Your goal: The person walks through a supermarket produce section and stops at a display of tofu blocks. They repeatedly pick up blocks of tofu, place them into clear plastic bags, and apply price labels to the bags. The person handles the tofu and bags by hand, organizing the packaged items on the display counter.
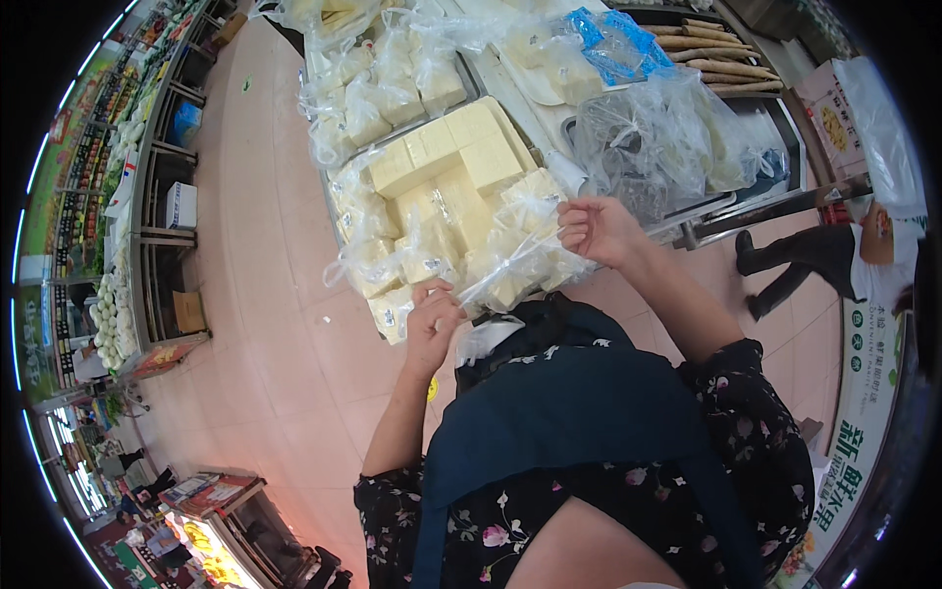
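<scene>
Between my two hands a clear plastic bag's knotted part [513,262] is stretched, its ends pulled apart over a bagged block of tofu [508,283]. My left hand [433,324] pinches the lower left end with its fingers. The other end is gripped in my right hand [597,230], at the tray's right corner. In front of me, bare pale tofu blocks [489,162] stand stacked on the tray. Bagged tofu blocks with small labels [364,210] line its left and near sides.
More bagged blocks [368,110] stand behind on the left. At the back right are a blue mesh bag [614,44], long brown roots [710,55] and a tray with clear bags [662,140]. A person [817,254] is at the right. Vegetable shelves [140,184] run along the left.
</scene>
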Demonstrator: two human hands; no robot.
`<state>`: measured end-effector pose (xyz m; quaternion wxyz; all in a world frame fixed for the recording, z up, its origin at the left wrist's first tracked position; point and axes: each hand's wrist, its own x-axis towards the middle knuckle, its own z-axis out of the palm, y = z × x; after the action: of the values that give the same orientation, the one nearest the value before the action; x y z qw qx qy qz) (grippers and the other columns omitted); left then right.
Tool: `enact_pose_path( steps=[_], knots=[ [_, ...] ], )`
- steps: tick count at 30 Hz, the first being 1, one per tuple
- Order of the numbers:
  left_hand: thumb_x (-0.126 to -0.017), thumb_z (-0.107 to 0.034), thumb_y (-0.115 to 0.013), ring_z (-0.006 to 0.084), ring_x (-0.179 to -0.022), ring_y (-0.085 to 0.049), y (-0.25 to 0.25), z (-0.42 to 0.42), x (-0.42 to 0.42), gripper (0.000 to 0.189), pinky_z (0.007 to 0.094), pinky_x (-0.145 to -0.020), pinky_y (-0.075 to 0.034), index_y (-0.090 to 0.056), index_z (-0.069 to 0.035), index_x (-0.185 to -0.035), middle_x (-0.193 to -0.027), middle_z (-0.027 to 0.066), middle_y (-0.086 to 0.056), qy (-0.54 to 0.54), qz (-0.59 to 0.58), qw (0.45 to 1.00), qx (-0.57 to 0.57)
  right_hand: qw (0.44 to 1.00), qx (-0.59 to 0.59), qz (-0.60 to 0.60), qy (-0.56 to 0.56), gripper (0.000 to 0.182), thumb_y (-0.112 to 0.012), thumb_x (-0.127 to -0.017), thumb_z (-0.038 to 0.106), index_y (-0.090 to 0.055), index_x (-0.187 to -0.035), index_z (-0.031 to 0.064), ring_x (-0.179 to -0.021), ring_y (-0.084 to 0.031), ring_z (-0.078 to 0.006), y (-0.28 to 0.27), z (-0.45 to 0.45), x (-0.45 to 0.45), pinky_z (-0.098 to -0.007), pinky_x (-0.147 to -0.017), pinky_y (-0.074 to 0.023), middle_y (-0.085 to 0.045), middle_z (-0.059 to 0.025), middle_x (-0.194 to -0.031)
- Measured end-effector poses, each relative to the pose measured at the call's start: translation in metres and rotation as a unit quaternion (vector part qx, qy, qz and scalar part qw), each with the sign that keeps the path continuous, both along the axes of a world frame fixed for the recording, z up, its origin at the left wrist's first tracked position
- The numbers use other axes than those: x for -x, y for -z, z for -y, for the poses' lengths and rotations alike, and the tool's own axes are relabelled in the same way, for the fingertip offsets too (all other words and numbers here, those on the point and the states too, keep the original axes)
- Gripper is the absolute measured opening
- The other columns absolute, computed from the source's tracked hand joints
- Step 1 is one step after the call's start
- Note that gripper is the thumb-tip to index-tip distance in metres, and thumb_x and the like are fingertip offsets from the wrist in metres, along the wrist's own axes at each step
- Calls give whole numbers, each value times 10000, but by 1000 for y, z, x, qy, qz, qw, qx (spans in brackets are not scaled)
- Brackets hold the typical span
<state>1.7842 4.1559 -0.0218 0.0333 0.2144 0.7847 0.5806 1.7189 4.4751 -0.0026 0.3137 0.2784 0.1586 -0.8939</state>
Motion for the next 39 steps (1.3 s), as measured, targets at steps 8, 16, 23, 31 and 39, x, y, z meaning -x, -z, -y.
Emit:
enact_pose_path(
  steps=[8,16,23,31,39],
  knots=[
    [-991,-231,-474,218,-1125,-566,-43,-65,6,310,343,-1006,-374,-598,-8,-1167,-1201,131,-611,-2,263,912,-315,870,-214,-344,-281,298,-542,-894,131,-559,-1171,25,-538,-615,-122,-47,63,-35,-189,-464,-436,-646,-82,-673],
    [-876,-115,-644,154,-786,-571,11,4,31,117,287,-706,-440,-659,-27,-951,-784,37,-590,-100,83,990,58,770,-468,-333,-278,142,-678,-821,135,-567,-795,50,-608,-458,-64,3,19,-11,-217,-586,-398,-510,48,-669],
    [-831,-22,-615,308,-715,-559,-21,-61,28,80,348,-654,-448,-617,-25,-912,-777,136,-537,2,-60,990,128,649,-436,-609,-136,49,-599,-876,34,-556,-880,11,-799,-530,-114,-53,61,-38,-268,-705,-459,-536,-53,-880],
    [-861,35,-531,332,-717,-541,-48,-53,75,109,354,-636,-446,-583,2,-951,-813,161,-506,-13,-74,983,169,328,-779,-519,-125,420,-558,-775,-41,-563,-1174,90,-1025,-596,-298,47,-39,41,-394,-866,-490,-569,-132,-1158],
    [-860,16,-538,369,-760,-548,-8,-53,110,89,391,-684,-454,-568,14,-944,-841,187,-523,-31,-64,983,167,141,-839,-495,-176,269,-588,-740,47,-554,-1001,104,-929,-602,-284,103,-45,65,-372,-768,-496,-562,-109,-989]
  ],
)
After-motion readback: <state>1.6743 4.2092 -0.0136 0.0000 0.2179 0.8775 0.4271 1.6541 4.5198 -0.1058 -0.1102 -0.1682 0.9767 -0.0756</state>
